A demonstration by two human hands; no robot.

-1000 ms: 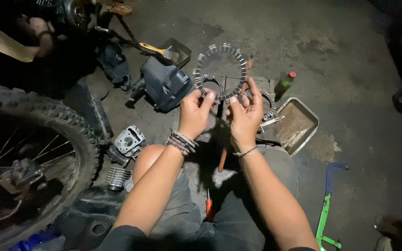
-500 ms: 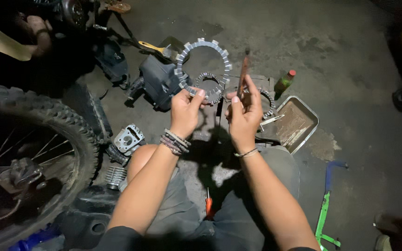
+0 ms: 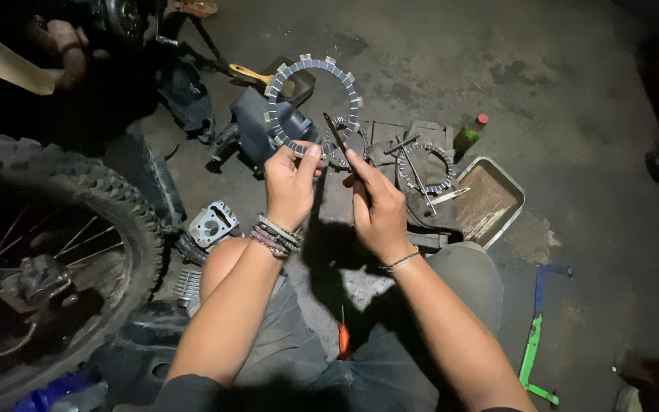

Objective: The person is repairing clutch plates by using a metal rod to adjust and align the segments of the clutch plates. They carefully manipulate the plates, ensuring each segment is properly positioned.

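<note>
We have separated the stack: our left hand point(image 3: 290, 183) now lifts one toothed clutch ring point(image 3: 313, 103) face-on above the metal tray point(image 3: 514, 200), while our right hand point(image 3: 379, 210) pinches a second plate point(image 3: 337, 136) edge-on beside it, so the rings stand apart for individual inspection.

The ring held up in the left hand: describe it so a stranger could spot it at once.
Start at the knobbly motorcycle tyre on the left, then move right to the left hand. Its fingertips pinch a flat grey ring with square tabs around its rim, raised upright; the similar ring lies flat beside the metal tray.
</note>
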